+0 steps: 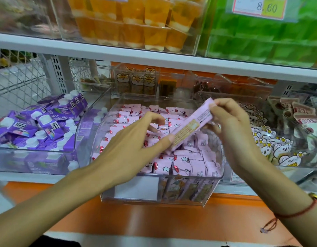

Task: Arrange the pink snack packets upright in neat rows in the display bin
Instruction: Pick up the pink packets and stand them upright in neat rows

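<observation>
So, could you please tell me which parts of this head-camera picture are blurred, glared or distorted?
In the head view, the upper shelf's orange jelly cups and green tubs are smeared with blur; the shelf edge bows from wide-angle distortion; the clear display bin carries pale reflections on its wall; the pink packet held by the left hand and right hand stays fairly sharp.
</observation>
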Available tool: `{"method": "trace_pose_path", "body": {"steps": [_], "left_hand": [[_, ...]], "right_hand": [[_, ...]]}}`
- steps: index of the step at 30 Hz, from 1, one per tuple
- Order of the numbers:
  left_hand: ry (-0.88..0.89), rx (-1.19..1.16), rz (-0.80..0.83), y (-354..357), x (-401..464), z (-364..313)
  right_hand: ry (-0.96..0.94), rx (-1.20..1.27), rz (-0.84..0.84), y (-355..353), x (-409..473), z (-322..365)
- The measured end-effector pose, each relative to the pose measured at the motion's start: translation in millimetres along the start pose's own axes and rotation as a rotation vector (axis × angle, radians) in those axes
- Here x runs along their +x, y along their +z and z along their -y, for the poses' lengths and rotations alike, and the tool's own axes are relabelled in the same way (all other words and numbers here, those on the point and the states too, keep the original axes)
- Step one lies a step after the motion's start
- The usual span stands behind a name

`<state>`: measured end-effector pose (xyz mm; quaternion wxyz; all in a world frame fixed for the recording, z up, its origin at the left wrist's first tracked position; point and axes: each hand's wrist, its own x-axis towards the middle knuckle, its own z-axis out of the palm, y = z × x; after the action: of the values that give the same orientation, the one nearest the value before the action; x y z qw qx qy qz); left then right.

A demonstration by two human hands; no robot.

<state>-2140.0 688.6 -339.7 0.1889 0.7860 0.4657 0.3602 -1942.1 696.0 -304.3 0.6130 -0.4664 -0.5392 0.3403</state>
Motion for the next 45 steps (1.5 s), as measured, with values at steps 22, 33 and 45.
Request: {"method": "trace_pose_path", "body": {"steps": [22,33,45], "left_hand": [[-0.174,-0.459,-0.047,-2,9,-7],[0.183,0.428,0.177,8,4,13],[0.155,0.444,0.240,6,6,13]], "right_hand": [[-0.795,-1.004,0.197,-1,-5,-5],[-0.020,-0.324,0.301,-14,14,-14],[-0.352,-0.741,0.349,-6,15,-11]]}}
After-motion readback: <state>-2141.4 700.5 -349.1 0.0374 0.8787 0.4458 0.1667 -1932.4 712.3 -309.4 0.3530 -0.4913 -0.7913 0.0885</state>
